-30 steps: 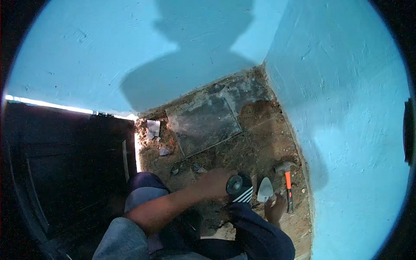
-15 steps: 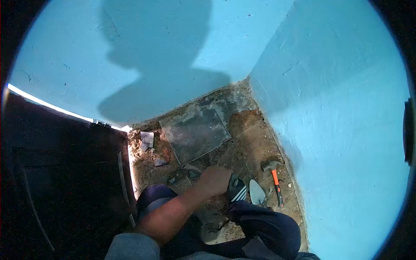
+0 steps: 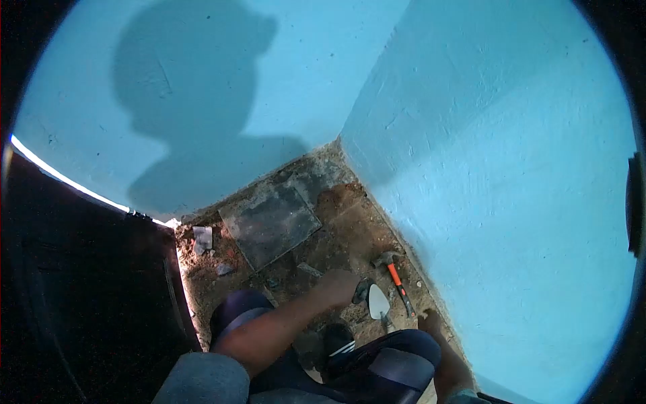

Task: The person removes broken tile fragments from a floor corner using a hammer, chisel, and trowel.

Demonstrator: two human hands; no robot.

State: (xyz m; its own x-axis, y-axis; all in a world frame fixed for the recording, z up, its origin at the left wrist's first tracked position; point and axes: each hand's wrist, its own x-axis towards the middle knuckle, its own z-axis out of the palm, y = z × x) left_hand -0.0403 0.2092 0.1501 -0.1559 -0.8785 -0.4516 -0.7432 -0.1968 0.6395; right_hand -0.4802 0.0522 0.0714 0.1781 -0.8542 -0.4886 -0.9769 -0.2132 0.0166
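My left hand (image 3: 338, 288) reaches across over the floor, its fingers closed on a small dark chunk (image 3: 363, 290) whose exact kind I cannot make out. Just right of the chunk lies a trowel (image 3: 378, 302) with a pale, leaf-shaped blade, its handle toward my knee. My right hand (image 3: 429, 322) is low beside the base of the right wall, partly behind my knee. Its fingers are too dark and small to read. Close to it, a claw hammer (image 3: 398, 283) with an orange and black handle rests on the floor.
A square dark tile (image 3: 270, 226) lies on rough, dirty ground near the corner. Broken tile pieces (image 3: 202, 239) are at the left, by a dark door (image 3: 87, 289). Blue walls (image 3: 484, 168) meet ahead. My striped shoe (image 3: 339, 340) is between my knees.
The view has shifted, so the floor items appear further left. My left hand has moved right with the chunk, closer to the trowel. My right hand has come into view beside the wall.
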